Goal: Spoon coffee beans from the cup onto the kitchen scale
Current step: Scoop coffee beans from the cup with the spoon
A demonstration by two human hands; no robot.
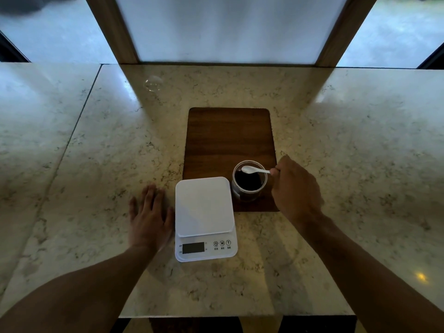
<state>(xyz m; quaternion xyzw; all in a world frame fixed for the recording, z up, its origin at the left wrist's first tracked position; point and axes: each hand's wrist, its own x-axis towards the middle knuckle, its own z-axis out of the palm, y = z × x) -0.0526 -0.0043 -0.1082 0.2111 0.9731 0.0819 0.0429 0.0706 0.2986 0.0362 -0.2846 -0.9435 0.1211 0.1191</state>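
A white kitchen scale [204,217] sits on the marble counter, its weighing plate bare and its display dark. Just right of it, on a dark wooden board [228,140], stands a clear cup [249,181] filled with dark coffee beans. My right hand [296,188] is closed on the handle of a small white spoon [253,169], whose bowl hovers over the cup's far rim with nothing visible in it. My left hand [150,216] lies flat on the counter, fingers spread, touching the scale's left side.
The marble counter [348,152] has a seam at the left and its front edge near me. A wood-framed frosted panel [225,30] rises behind the counter. A faint clear round object [153,83] rests at the back left.
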